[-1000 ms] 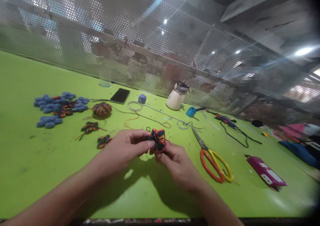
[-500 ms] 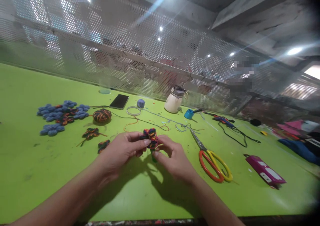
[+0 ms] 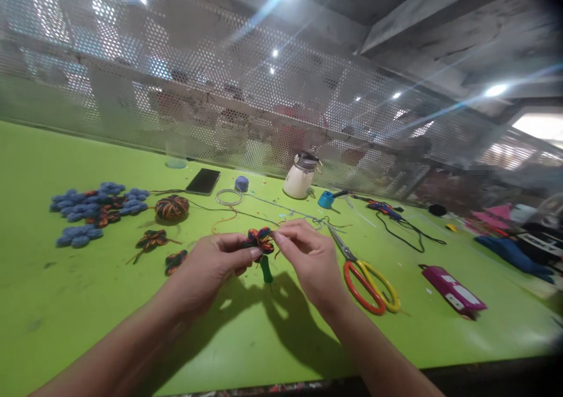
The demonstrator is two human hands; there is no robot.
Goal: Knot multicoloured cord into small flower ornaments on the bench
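My left hand (image 3: 220,262) pinches a small crocheted flower (image 3: 259,240) in dark multicoloured yarn between thumb and fingers. Below the flower a green handle (image 3: 266,270), seemingly a crochet hook's, points down; its upper end is hidden. At the flower's right edge my right hand (image 3: 310,256) has thumb and forefinger pinched together, apparently on the flower's yarn, and a short reddish strand hangs beside the fingertips. Left of my left hand lie two similar multicoloured pieces, one a flower (image 3: 152,240) with loose tails, the other a crocheted piece (image 3: 176,262) partly behind my wrist.
Blue crocheted flowers (image 3: 79,236) and a multicoloured yarn ball (image 3: 172,210) lie at left. Behind are a phone (image 3: 203,182), a blue yarn ball (image 3: 241,184) and a white jug (image 3: 299,177). Scissors (image 3: 364,280) and a purple box (image 3: 455,291) lie at right. A perforated screen (image 3: 264,121) borders the table.
My right hand has come off the green handle and moved up to the flower's right edge. The flower has tilted in my left hand. The whole view has shifted slightly.
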